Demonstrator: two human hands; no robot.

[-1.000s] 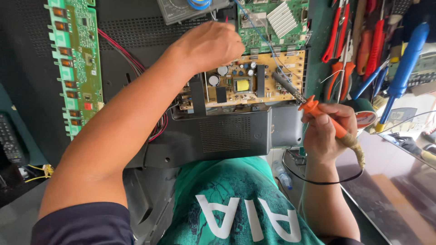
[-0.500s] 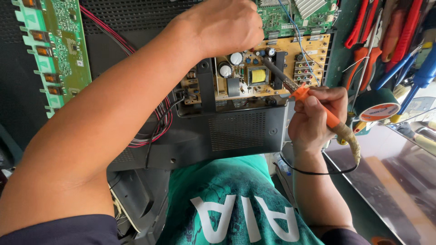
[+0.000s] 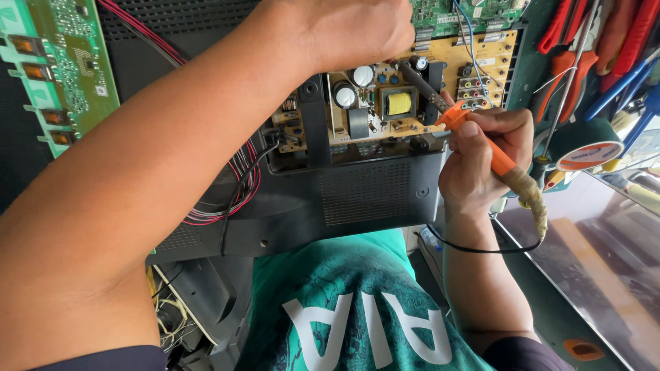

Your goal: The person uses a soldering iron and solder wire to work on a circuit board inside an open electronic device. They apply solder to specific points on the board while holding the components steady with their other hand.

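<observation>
Behind the left hand, fist closed, its contents are hidden; right hand grips orange-handled soldering iron, tip on tan circuit board.

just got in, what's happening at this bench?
A person is working on the yellow circuit board inside an opened black flat-panel casing. The right hand grips an orange-handled soldering iron, its tip angled up-left onto the board near the yellow transformer. The left hand rests on the top of the board; what it holds is hidden. A green board sits to the left, and red and blue hand tools hang at right.
</observation>
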